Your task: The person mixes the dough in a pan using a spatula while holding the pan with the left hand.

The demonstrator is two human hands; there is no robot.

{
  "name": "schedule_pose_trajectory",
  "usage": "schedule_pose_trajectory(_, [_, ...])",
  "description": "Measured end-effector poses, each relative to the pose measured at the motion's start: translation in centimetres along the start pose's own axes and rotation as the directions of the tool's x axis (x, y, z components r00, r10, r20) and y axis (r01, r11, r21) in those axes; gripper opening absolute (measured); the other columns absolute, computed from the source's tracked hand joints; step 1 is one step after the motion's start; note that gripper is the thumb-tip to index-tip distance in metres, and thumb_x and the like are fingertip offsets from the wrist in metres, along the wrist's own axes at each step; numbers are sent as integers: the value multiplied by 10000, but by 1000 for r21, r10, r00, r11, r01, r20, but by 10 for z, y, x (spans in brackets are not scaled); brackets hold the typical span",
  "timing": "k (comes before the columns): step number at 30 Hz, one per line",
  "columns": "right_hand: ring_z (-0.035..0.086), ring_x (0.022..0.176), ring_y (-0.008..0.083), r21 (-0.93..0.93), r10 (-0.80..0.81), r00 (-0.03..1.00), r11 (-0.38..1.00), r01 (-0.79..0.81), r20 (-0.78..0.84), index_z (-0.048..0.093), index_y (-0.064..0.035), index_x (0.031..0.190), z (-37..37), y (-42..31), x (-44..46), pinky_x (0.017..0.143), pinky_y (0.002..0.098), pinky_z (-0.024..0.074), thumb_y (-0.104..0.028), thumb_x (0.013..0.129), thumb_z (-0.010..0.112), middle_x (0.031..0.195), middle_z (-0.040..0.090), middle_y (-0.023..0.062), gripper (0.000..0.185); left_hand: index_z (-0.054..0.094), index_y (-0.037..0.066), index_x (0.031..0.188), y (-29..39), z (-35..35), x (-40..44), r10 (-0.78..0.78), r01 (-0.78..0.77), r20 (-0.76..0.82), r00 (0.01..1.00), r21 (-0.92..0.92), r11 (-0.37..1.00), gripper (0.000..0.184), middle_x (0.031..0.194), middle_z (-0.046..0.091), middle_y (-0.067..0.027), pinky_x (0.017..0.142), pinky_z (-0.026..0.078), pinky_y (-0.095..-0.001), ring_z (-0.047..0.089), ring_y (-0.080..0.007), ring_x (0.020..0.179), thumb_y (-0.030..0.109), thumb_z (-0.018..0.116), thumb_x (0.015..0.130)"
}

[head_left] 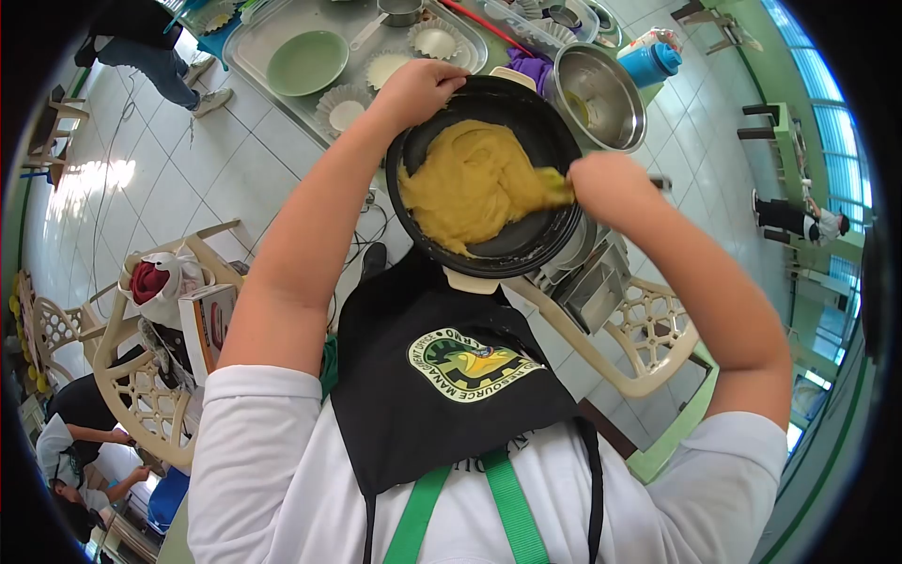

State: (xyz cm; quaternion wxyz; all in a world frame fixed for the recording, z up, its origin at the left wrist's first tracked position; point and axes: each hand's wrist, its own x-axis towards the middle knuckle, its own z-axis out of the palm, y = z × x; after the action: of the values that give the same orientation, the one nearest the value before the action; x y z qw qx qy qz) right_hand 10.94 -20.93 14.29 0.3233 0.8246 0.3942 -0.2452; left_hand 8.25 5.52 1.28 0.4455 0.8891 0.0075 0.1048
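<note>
A round black pan [540, 237] with cream handles is before me, holding a thick, smooth yellow dough [470, 179]. At its upper-left rim, my left hand [429, 92] is closed on the edge, thumb and fingers pinching it. My right hand [611, 191] is closed around a spatula [552, 187] above the right side of the pan. The yellowish-green blade touches the dough and is blurred; most of the handle is hidden in my fist.
Beyond the pan, a metal tray [268, 42] carries a green bowl [307, 64] and fluted molds [342, 109]. A steel bowl [615, 103] and blue bottle [648, 64] stand at right. Plastic chairs [141, 390] are at left; other people [150, 66] are farther off.
</note>
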Motion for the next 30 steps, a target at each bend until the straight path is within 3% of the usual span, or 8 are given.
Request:
schedule_pose_trajectory(5, [687,924,304,767,-154,945,629,-131,287,674,-136,1234,13,-51,-21,815,394,527,-105,920,550,990,716,159,339,727,98,1096,-1,3,-2,-36,35,-23,999,-63,997,245,1007,716,-147,833,523,-373,674,-313,936,218,621,911])
schedule_pose_trajectory(7, [684,874,321,865,-8,994,494,-91,109,655,-126,1253,17,-76,-24,783,404,522,-138,941,554,983,702,190,328,724,91,1102,-1,0,0,-42,43,8,999,-58,997,251,1008,716,-150,830,523,-375,675,-314,931,220,620,913])
schedule_pose_trajectory(11, [661,870,322,621,253,932,782,-40,-259,663,-211,1245,-7,-64,-53,760,452,513,-89,921,496,897,675,151,385,720,76,1105,-2,-2,0,-14,15,13,1000,-54,998,259,1010,714,-152,826,523,-377,675,-317,925,218,620,913])
schedule_pose_trajectory(13, [672,918,317,571,360,913,798,-196,-190,688,-178,1189,-17,-52,-54,777,444,534,-95,924,489,952,695,135,341,717,65,1105,-1,-2,0,-6,7,7,1000,-69,998,265,1014,712,-152,825,523,-381,674,-324,924,217,622,909])
schedule_pose_trajectory(17, [683,820,336,435,365,876,876,-208,-316,598,-116,1249,8,-95,-3,693,410,567,-75,952,452,911,656,144,333,719,66,1102,-2,-1,1,15,-15,5,1000,-69,997,264,1018,710,-153,831,524,-386,671,-330,931,213,624,905])
schedule_pose_trajectory(19, [687,748,320,355,177,918,934,-43,-354,553,-37,1267,1,-130,-14,665,417,566,-59,881,525,875,641,180,388,722,69,1096,-1,0,1,37,-37,-12,999,-15,999,261,1024,708,-155,841,524,-395,667,-338,938,213,619,904])
schedule_pose_trajectory(25, [673,842,326,487,246,968,852,-191,-49,632,-297,1278,27,-86,-64,735,467,536,-54,869,505,877,646,116,492,729,83,1078,-5,2,5,49,-49,35,998,-16,999,249,1016,704,-157,848,520,-419,653,-349,956,212,608,903])
schedule_pose_trajectory(30, [665,802,398,714,490,854,661,-231,-178,634,-189,1257,36,-90,7,713,500,530,-101,919,460,831,672,220,391,728,87,1079,-2,4,3,62,-62,13,998,-20,998,253,1021,704,-143,846,519,-429,649,-344,971,205,595,899])
